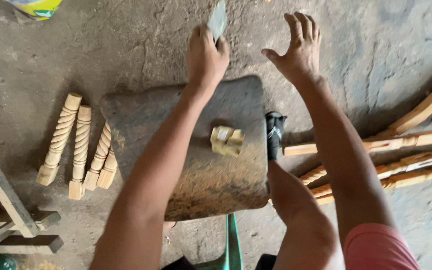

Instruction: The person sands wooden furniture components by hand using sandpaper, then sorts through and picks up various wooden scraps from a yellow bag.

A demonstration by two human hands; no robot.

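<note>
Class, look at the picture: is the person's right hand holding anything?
No, the right hand is open with fingers spread above the floor, holding nothing.

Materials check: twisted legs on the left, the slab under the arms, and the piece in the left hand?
Twisted legs: bare pale wood, unfinished by the look; carved spiral, square ends. Slab: looks like grey stone or concrete, rough and matte, dusted with sawdust near the front edge. Piece gripped in the left hand: flat, grey, dull; possibly metal or abrasive sheet, too blurred to say.

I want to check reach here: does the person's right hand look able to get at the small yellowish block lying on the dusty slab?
Probably yes: the right hand is open and empty, and the yellowish block lies uncovered on the slab, with nothing between.
</note>
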